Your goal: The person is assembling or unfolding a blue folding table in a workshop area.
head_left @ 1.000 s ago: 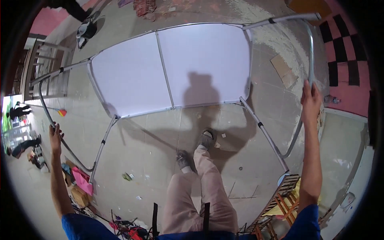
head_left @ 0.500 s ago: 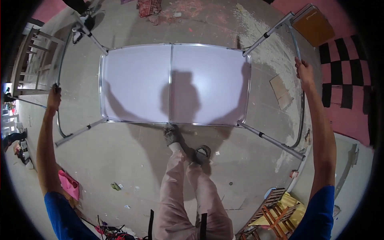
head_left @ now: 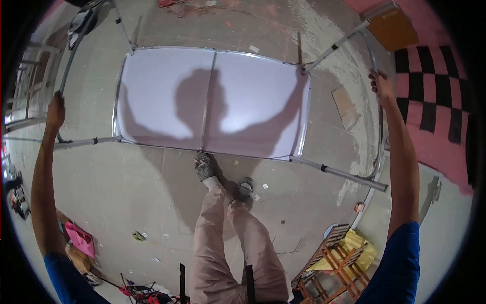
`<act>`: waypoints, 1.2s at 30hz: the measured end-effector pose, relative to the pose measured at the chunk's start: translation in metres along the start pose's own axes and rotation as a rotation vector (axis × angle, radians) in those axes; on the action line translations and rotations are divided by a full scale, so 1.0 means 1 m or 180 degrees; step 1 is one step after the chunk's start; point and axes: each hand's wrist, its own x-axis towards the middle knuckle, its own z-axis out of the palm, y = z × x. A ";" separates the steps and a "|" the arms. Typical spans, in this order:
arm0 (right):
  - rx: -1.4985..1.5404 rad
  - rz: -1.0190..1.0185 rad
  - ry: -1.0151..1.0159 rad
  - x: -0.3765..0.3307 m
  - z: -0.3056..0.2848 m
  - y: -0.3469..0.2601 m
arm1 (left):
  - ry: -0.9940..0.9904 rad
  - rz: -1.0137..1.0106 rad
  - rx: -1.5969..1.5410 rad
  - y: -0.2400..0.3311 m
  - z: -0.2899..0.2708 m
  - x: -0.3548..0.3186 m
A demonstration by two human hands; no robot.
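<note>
A large white panel in a grey metal frame lies low in front of me, my shadow across it. Metal tubes rise from its corners toward me. My left hand is closed around the left tube, arm stretched out wide. Closed around the curved right tube is my right hand, held high at the right. My feet stand at the panel's near edge, legs in pale pink trousers.
The concrete floor is littered with scraps. A pink bag lies lower left, wooden folding chairs with a yellow sheet lower right, cardboard beside the panel, an orange board top right, black-and-pink checkered flooring at the right.
I have stepped up to the panel, which now sits closer and squarer below me. Both hands kept their hold on the tubes and swung higher and wider.
</note>
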 end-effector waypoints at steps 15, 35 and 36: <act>0.0706 0.1119 -0.1696 -0.224 -0.107 0.044 | -0.1970 -0.0402 -0.4231 0.438 0.017 -0.210; 0.4835 0.4373 -0.0743 -0.249 0.030 0.265 | -0.0534 -0.0110 -0.4087 0.894 -0.169 -0.299; 0.4976 0.4630 -0.0533 -0.246 0.040 0.272 | 0.0162 0.0466 -0.3988 0.901 -0.177 -0.293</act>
